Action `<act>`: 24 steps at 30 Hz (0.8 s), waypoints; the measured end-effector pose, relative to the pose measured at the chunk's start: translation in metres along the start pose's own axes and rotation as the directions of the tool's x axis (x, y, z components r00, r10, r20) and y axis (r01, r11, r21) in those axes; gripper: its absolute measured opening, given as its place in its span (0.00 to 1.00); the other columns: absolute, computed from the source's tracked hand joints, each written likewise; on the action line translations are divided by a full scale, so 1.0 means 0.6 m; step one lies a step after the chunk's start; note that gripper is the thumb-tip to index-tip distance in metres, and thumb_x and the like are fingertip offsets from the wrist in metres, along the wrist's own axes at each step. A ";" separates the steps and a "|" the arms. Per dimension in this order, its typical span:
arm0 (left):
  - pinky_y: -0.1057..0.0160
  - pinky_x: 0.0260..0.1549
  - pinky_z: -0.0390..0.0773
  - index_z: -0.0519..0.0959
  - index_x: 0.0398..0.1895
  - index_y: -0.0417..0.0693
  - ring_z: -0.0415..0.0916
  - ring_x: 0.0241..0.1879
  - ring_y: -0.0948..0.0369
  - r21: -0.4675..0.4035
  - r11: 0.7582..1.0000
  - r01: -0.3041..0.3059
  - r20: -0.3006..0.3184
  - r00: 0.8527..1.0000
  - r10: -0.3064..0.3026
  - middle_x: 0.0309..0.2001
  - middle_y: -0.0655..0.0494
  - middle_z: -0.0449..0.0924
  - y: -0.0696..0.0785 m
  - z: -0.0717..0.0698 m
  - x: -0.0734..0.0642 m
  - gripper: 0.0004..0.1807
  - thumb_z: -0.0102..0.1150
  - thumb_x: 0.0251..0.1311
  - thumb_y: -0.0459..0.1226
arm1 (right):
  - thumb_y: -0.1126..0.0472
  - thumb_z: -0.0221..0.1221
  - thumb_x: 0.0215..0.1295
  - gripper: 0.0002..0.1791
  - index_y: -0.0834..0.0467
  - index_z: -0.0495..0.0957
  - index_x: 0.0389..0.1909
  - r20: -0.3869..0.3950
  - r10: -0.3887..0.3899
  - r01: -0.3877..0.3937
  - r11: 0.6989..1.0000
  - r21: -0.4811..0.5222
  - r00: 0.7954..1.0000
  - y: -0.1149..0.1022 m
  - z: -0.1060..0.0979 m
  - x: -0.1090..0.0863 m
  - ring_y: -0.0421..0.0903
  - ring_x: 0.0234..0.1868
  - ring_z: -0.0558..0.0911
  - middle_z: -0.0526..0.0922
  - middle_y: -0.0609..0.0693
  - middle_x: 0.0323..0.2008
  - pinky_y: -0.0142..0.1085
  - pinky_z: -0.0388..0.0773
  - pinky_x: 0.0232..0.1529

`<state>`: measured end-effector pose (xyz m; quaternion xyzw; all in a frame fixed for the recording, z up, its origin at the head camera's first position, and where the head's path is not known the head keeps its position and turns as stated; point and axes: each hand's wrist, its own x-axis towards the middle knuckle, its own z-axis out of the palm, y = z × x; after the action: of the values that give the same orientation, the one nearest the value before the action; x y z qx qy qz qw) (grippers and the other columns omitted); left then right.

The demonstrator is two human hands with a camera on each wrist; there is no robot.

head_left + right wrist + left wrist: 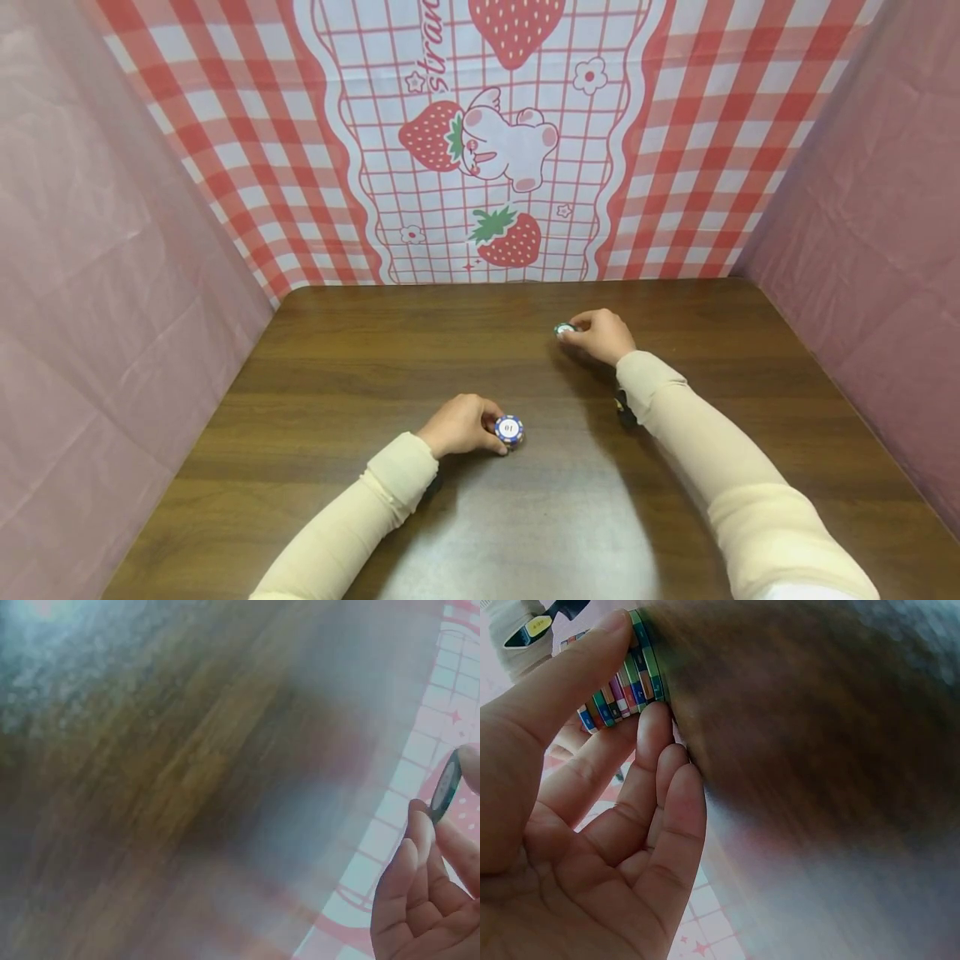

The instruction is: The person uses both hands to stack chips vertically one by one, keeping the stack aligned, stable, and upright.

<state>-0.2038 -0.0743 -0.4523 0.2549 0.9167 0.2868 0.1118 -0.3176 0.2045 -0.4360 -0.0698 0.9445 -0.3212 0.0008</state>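
My left hand holds a stack of poker chips near the middle of the table, thumb on one side and fingers on the other. On top is a blue-and-white chip marked 10. The left wrist view shows the stack's striped edges in several colours, with the lowest chip against the wood. Farther back and to the right, my right hand pinches a green-edged poker chip with a pale centre. In the right wrist view that single chip is seen nearly edge-on between thumb and fingers.
Both hands work over a brown wooden table. A red-and-white checked cloth with strawberries hangs along its back edge. Pink cloth hangs on the left, and more pink cloth on the right. Light glares off the table's front middle.
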 end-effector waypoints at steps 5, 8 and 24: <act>0.70 0.31 0.71 0.86 0.35 0.50 0.71 0.26 0.71 0.003 1.000 -0.004 0.002 1.000 0.004 0.25 0.64 0.82 0.001 0.000 0.000 0.17 0.79 0.39 0.42 | 0.47 0.66 0.59 0.24 0.62 0.83 0.48 -0.041 -0.054 0.056 0.997 0.054 0.998 -0.007 -0.005 -0.010 0.51 0.43 0.81 0.86 0.58 0.42 0.44 0.76 0.45; 0.70 0.31 0.71 0.86 0.35 0.50 0.71 0.26 0.71 0.005 1.000 -0.004 0.001 1.000 0.004 0.25 0.64 0.82 0.001 0.000 0.000 0.17 0.79 0.39 0.42 | 0.47 0.67 0.59 0.23 0.61 0.84 0.47 -0.056 -0.079 0.084 0.993 0.081 0.995 -0.009 -0.006 -0.014 0.49 0.40 0.80 0.86 0.57 0.40 0.39 0.75 0.41; 0.69 0.31 0.71 0.86 0.35 0.49 0.71 0.26 0.70 0.001 1.000 0.001 0.002 1.000 -0.001 0.25 0.63 0.82 0.002 -0.001 0.000 0.17 0.79 0.39 0.41 | 0.52 0.71 0.55 0.20 0.61 0.85 0.44 -0.107 -0.186 0.206 0.953 0.224 0.977 -0.038 -0.002 -0.055 0.42 0.31 0.77 0.85 0.54 0.33 0.30 0.74 0.31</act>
<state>-0.2034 -0.0739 -0.4509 0.2547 0.9168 0.2861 0.1129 -0.2820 0.1914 -0.4227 -0.1489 0.8877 -0.4311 -0.0632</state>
